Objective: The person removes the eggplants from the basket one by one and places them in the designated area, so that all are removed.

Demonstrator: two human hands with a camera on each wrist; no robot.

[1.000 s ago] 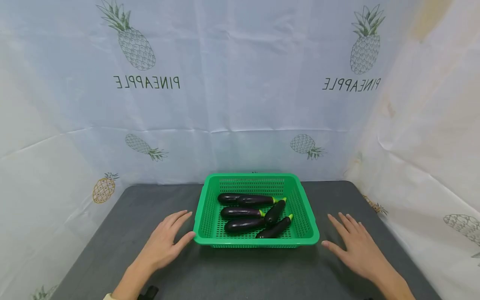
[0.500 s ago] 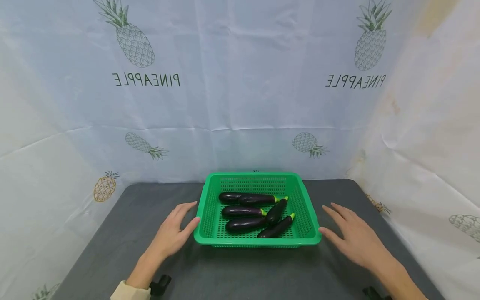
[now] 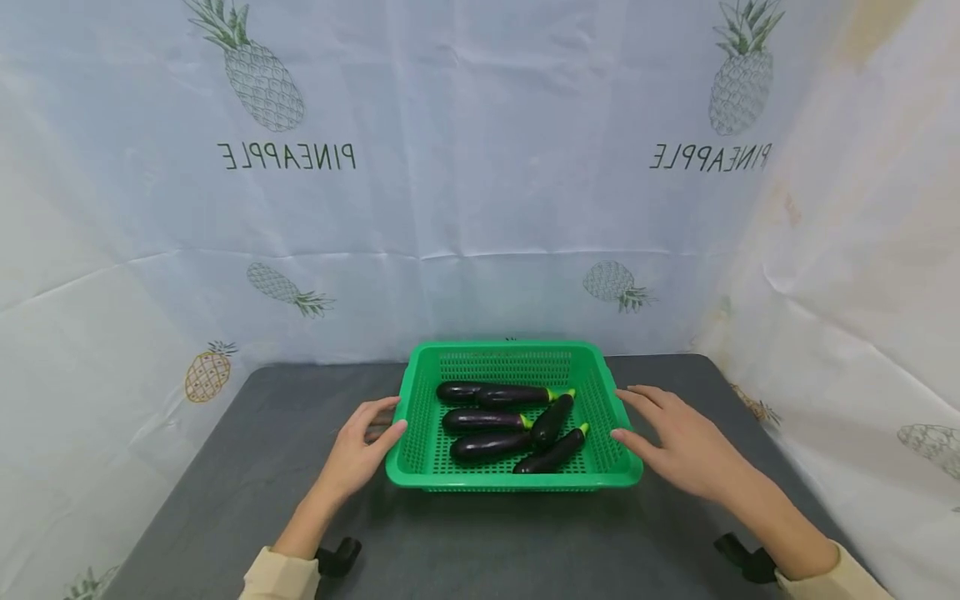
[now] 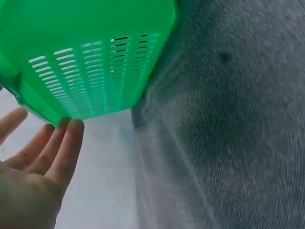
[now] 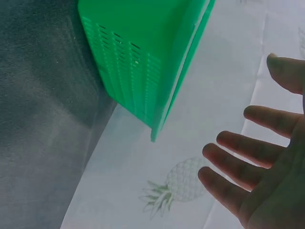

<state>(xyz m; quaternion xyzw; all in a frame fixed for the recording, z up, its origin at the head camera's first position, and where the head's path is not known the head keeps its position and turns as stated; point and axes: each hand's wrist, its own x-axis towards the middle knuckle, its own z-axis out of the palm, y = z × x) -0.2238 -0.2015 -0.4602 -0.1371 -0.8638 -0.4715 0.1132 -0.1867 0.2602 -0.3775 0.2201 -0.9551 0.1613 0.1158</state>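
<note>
A green plastic basket with slotted walls sits on the dark table. Several glossy dark purple eggplants with green stems lie inside it. At the basket's left side is my left hand, its thumb overlapping the rim in the head view. In the left wrist view, those fingers are extended, tips right at the basket's outer side below the rim. My right hand is at the right rim with fingers spread. The right wrist view shows its straight fingers apart from the basket, nothing between them.
The dark grey tabletop surrounds the basket. A white cloth printed with pineapples hangs behind the table and along both sides. Black wrist mounts and pale sleeves show near the lower edge.
Both hands have moved forward and inward, from beside the basket to its left and right rims. The basket and eggplants stay in place.
</note>
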